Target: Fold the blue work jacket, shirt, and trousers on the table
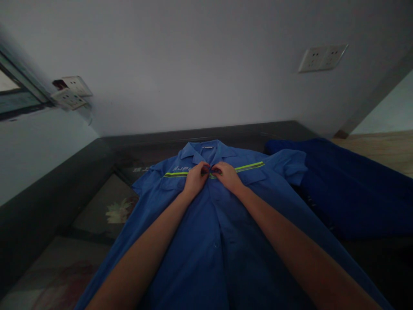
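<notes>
A blue short-sleeved work shirt (196, 224) lies spread out face up, its collar toward the wall. Yellow-green stripes cross the chest, with pale lettering above the one on the left. Both hands meet at the front placket just below the collar. My left hand (197, 174) pinches the left front edge, fingers closed on the cloth. Close beside it, my right hand (226, 174) pinches the right front edge in the same way. Any button between the fingertips is too small and dark to make out. Lower down, the two front edges lie loosely side by side.
A darker blue cloth (351, 189) lies to the right, partly under the shirt's sleeve. The dark glossy table (93, 185) shows reflections at left. Wall sockets (322, 58) are at upper right, and more sockets (72, 92) with a plug or adapter sit at upper left.
</notes>
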Demonstrator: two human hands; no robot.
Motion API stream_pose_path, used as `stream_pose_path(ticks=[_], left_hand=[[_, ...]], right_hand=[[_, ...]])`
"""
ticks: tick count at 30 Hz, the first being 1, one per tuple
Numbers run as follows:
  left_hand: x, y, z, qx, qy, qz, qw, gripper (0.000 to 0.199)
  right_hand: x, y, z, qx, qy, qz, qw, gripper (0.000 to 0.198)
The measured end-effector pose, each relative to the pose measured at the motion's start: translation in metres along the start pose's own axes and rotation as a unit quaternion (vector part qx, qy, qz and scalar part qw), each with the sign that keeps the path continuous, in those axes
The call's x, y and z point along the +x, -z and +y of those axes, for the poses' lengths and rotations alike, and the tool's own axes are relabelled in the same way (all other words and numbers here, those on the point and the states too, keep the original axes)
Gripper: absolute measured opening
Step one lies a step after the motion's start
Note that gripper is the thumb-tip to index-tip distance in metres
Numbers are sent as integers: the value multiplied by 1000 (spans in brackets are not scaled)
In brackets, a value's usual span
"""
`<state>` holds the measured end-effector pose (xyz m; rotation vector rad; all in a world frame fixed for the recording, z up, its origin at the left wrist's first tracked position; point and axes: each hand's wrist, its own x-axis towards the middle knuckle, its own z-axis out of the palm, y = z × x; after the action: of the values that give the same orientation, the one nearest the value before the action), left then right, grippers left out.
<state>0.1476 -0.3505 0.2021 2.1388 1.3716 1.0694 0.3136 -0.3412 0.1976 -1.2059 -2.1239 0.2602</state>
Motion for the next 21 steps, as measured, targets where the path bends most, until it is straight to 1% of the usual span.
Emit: stream_pose_path(ticks=[5, 8, 10, 13, 15, 16, 19, 21], left_hand=[[0, 0, 0, -19, 27, -4, 999, 32], [0, 0, 1, -18, 19, -7, 1000, 30], [0, 0, 1, 0, 5, -5, 1000, 28], [1, 0, 4, 57, -3, 16, 998, 18], [1, 1, 6, 109, 8, 25, 994, 11], [0, 1, 8, 141, 16, 23, 990, 11], [-2, 1, 13, 229, 35, -9, 973, 19], [-4, 1, 16, 262, 38, -34, 964, 21]], right_hand=[[-1, 4, -4, -21, 7, -20, 1000, 7], [-1, 6, -8, -59, 8, -31, 998, 5], [-1, 8, -12, -92, 8, -40, 995, 3], [-1, 10, -20, -150, 9, -63, 987, 6], [0, 11, -25, -190, 14, -79, 979, 10], [1, 12, -27, -206, 15, -86, 975, 12], [1, 12, -31, -232, 8, -99, 968, 15], [1, 12, -32, -239, 4, -104, 965, 17]])
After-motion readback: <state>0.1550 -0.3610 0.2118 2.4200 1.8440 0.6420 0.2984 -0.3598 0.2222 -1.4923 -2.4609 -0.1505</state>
